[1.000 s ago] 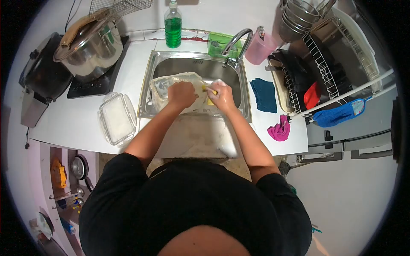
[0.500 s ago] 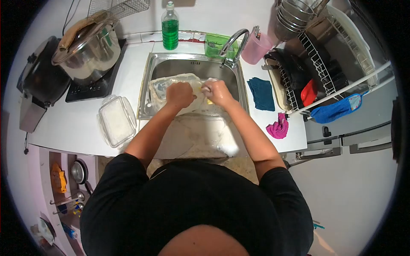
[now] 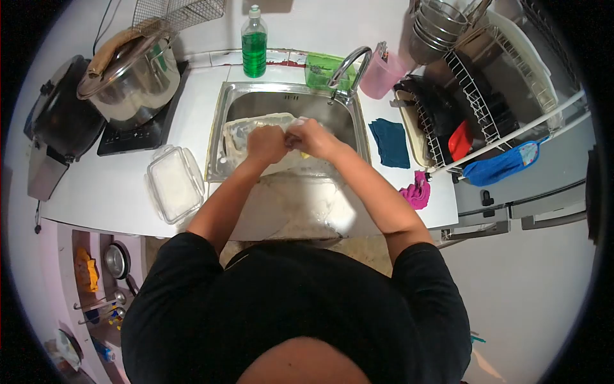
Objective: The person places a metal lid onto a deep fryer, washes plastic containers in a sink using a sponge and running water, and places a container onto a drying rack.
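At upper left, a lidded steel pot (image 3: 137, 86) stands on a black cooktop (image 3: 118, 139), its contents hidden. Right of it, a clear bottle (image 3: 254, 54) holds green liquid. The translucent container (image 3: 238, 136) lies in the sink (image 3: 220, 93) at center, beneath and left of the hands. The left hand (image 3: 267, 144) is curled closed over it; the right hand (image 3: 313, 137), also closed, now meets the left, having been apart one second ago. What either grips cannot be told. At upper right, a pink cup (image 3: 382, 75) holds utensils (image 3: 383, 50).
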Tool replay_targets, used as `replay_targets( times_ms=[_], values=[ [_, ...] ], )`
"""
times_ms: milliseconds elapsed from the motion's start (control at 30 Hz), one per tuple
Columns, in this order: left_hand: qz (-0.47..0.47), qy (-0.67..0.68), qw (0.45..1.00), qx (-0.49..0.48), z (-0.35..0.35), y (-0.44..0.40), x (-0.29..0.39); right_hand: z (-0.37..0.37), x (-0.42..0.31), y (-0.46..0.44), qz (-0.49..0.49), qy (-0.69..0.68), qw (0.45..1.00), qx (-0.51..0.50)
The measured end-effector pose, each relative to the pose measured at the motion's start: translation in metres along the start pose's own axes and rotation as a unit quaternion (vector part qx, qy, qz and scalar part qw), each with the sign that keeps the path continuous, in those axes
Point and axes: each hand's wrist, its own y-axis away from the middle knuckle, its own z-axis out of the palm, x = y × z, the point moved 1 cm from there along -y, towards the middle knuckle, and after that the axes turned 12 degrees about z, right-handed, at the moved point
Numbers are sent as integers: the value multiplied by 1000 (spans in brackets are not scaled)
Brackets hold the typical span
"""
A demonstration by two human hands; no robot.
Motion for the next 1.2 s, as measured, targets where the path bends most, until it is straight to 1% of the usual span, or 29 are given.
replay_targets(
  times_ms=[33, 100, 133, 167, 233, 300, 367, 400, 433, 467, 500, 533, 567, 600, 633, 667, 733, 767, 800, 833, 867, 933, 967, 1033, 1067, 1133, 1200],
  values=[
    [7, 0, 1000, 1, 0, 1, -2, -3, 8, 3, 0, -3, 1000, 0],
    [8, -4, 1000, -12, -5, 4, -1, -14, 26, 14, 77, 80, 994, -16],
    [12, -6, 1000, -23, -7, 4, 2, -18, 32, 20, 123, 77, 989, -13],
    [16, -6, 1000, -21, -3, 1, 1, -18, 37, 22, 124, 80, 989, -10],
    [69, -61, 996, -20, 3, 1, -5, -13, 34, 23, 43, 113, 991, 52],
    [84, -60, 994, -19, 4, 1, -12, -11, 30, 26, 36, 95, 993, 53],
    [99, -55, 993, -25, 3, 7, -13, -15, 24, 36, 34, 39, 997, 48],
    [79, -9, 996, -51, -10, 11, -9, -16, 30, 44, 36, 39, 997, 49],
    [60, 35, 995, -72, -20, 11, -7, -21, 38, 49, 88, 10, 993, 74],
    [62, 32, 995, -70, -24, 10, -10, -23, 46, 52, 137, -21, 985, 100],
    [78, 72, 993, -54, -30, 10, -12, -28, 39, 50, 133, -21, 986, 103],
    [92, 111, 989, -40, -34, 12, -13, -30, 32, 51, 152, -105, 972, 142],
    [90, 108, 989, -41, -37, 15, -13, -32, 25, 51, 171, -190, 950, 180],
    [102, 101, 989, -32, -49, 19, -7, -33, 14, 47, 107, -168, 966, 165],
    [116, 93, 989, -23, -57, 21, -4, -33, 11, 46, 103, -173, 965, 169],
    [117, 85, 989, -25, -60, 21, -7, -32, 7, 45, 90, -142, 978, 124],
    [163, 74, 984, 1, -62, 18, -13, -32, 2, 43, 62, -75, 995, 33],
    [165, 67, 984, 1, -55, 16, -15, -32, 1, 41, 58, -76, 995, 39],
    [195, 42, 972, 127, -44, 16, -19, -32, -1, 39, 58, -59, 995, 61],
    [221, 16, 942, 250, -42, 19, -19, -31, -2, 37, 57, -42, 994, 83],
    [222, 10, 943, 248, -37, 18, -19, -30, -4, 35, 54, -46, 994, 86],
    [208, 4, 919, 335, -32, 20, -11, -27, -7, 34, 31, -39, 993, 108],
    [208, 1, 919, 333, -28, 22, -11, -26, -9, 35, 30, -42, 993, 110],
    [203, 97, 897, 382, -26, 24, -12, -27, -14, 39, 42, -128, 981, 137],
    [201, 96, 897, 382, -25, 25, -13, -23, -17, 41, 41, -129, 982, 135],
    [203, 60, 871, 442, -29, 30, -14, -19, -19, 42, 90, -195, 944, 249],
    [202, 43, 871, 445, -37, 33, -13, -22, -23, 41, 70, -197, 945, 251]
  ],
)
